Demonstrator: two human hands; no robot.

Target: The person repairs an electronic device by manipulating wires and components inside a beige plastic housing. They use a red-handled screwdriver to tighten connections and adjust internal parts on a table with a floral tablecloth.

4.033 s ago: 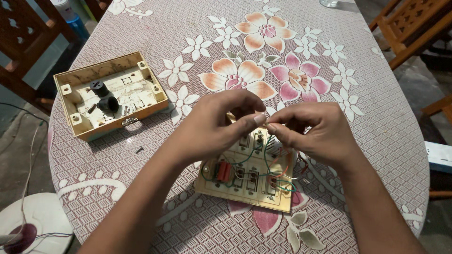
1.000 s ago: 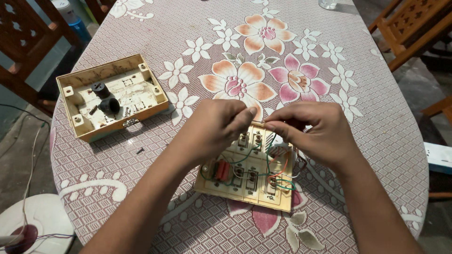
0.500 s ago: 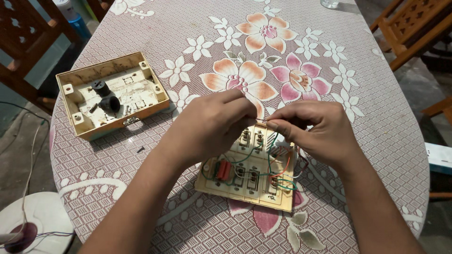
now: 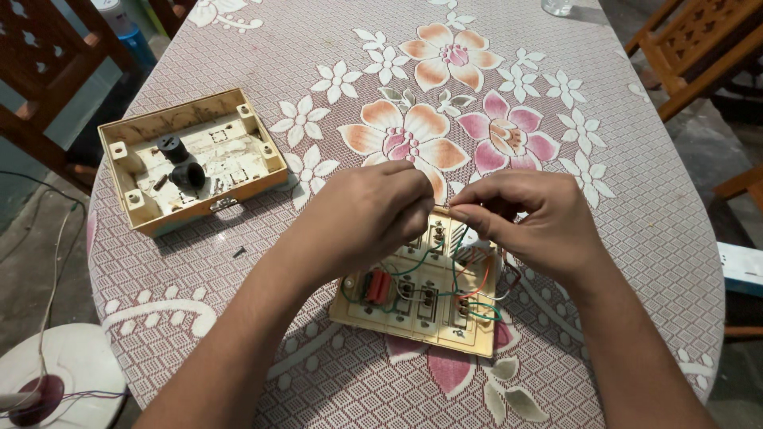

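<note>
I am watching my left hand [image 4: 369, 218] and right hand [image 4: 528, 222] meeting fingertip to fingertip over the far edge of the switch plate [image 4: 421, 298], which is lying back-side up on the table [image 4: 636, 199]. Both hands are curling inward, thumbs and forefingers pressed together; I judge they are pinching something thin, likely a wire end, but it is too small for me to tell. The step in hand looks like wiring work at the far row of switches, and the next move is calling for a fine, steady pinch at one terminal without snagging the loose wires [image 4: 469, 298] looping red and green across the plate. The plate is sitting directly beneath and just toward me from the fingertips, its near half showing uncovered. Farther out, to the left and well apart, the open box [image 4: 191, 159] is resting with two black knobs [image 4: 181, 163] inside, and a small screw [image 4: 239, 252] is lying just beside it.
</note>
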